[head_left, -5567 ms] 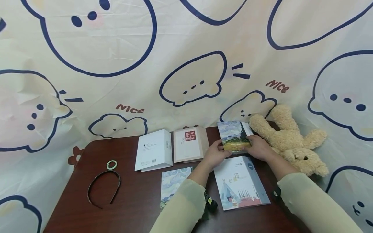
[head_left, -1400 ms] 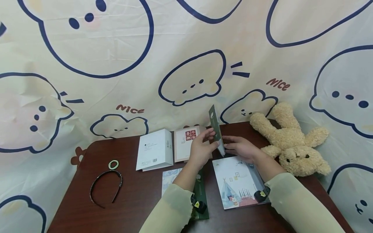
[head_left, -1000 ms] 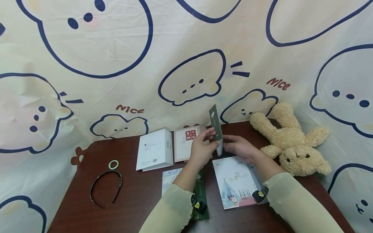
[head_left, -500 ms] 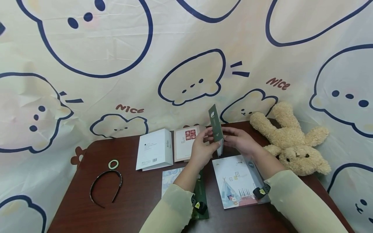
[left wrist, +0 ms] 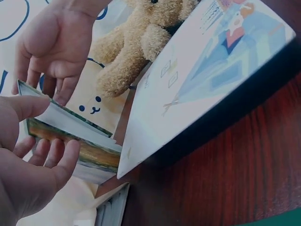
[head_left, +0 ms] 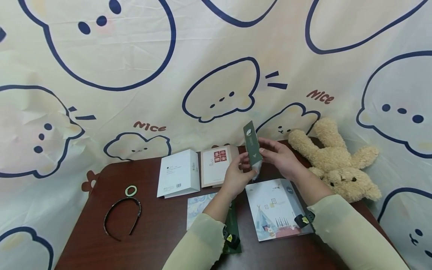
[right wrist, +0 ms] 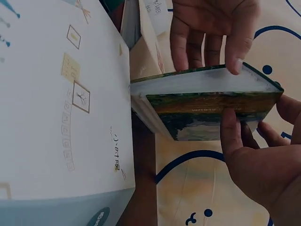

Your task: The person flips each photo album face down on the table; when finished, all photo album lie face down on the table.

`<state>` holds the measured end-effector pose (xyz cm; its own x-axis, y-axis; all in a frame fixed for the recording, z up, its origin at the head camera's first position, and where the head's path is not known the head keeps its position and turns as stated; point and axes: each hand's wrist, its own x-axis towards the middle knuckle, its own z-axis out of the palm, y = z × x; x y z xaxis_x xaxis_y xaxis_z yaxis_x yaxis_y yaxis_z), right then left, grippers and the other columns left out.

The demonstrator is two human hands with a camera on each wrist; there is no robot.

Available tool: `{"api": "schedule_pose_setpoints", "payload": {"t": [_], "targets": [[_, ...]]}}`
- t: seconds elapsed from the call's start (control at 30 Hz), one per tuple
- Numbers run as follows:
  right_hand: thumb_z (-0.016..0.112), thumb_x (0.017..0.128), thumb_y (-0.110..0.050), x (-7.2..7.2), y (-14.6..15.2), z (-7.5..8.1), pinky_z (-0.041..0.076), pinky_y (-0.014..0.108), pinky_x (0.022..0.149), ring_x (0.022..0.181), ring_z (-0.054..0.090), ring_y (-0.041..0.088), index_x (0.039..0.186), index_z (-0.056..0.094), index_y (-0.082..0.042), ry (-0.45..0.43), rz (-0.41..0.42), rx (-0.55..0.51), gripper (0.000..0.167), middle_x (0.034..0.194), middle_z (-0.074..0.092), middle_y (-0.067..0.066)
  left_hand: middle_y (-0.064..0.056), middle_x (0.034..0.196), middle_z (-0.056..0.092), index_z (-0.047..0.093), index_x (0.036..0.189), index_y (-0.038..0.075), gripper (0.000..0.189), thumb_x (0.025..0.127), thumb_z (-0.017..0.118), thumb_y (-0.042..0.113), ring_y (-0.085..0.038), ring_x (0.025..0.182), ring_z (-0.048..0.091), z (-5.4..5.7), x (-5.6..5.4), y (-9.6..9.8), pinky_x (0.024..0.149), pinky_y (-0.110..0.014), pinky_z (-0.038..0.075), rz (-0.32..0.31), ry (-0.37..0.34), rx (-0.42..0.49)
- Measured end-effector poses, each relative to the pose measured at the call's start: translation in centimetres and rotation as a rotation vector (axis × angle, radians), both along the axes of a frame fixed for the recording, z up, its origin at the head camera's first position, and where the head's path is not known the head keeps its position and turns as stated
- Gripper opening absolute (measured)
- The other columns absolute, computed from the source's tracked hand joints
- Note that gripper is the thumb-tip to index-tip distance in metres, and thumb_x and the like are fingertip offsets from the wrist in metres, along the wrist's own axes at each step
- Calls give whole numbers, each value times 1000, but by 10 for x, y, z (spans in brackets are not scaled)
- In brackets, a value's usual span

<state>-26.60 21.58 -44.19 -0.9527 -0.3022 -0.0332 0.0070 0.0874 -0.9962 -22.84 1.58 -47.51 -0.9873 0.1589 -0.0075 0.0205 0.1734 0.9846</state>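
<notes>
A small photo album with a green spine and painted landscape covers stands tilted above the table. My left hand grips its lower left side; in the left wrist view the left thumb lies over the page edges, with the fingers against a cover. My right hand holds the other side, its thumb on the painted cover and fingers round the edge in the right wrist view. Below lies a thick white book with a tent drawing.
A white book and a beige book with red characters lie at the back. A painted-cover album is partly under my left forearm. A headband, a green ring and a teddy bear flank them.
Earlier the album lay cover-up at the back right; it was raised spine-toward me. In the last half second my right hand moved up along its edge and the spine turned slightly.
</notes>
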Motion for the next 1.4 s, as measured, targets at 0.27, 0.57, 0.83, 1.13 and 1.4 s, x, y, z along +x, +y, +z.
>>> {"api": "schedule_pose_setpoints", "payload": {"t": [0.27,0.57,0.83,1.13,1.4], "targets": [[62,106,-27,-1,6,-1,45,49,111,137,51,32,158,45,-18,17,-22,9,56,155,45,10,-3,129,62,51,151,19,68,90,81,15,-27,122,60,-4,3,3,98,-45,55,-55,-13,-39],[62,106,-31,1,18,1,42,51,114,138,50,32,156,48,-17,-2,-28,46,54,156,44,10,-2,141,60,50,153,20,75,86,85,21,-27,129,58,-10,1,3,107,-49,49,-117,-73,-134],[67,103,-36,2,30,-3,47,42,109,135,52,31,156,45,-18,-19,-55,81,60,155,43,10,-7,145,58,48,154,18,77,86,85,24,-29,131,56,-16,0,5,111,-52,45,-183,-70,-186],[74,98,-31,2,38,-9,53,24,95,137,51,32,156,44,-14,-25,-70,76,67,154,44,13,-6,148,57,49,154,16,76,87,84,26,-29,132,56,-23,-2,5,111,-51,45,-216,-102,-233],[74,98,-26,3,46,-13,52,24,94,137,51,33,158,41,-16,-53,-103,113,69,153,45,14,-12,144,60,52,152,11,74,88,83,30,-30,132,57,-24,-2,5,110,-49,46,-231,-108,-283]]}}
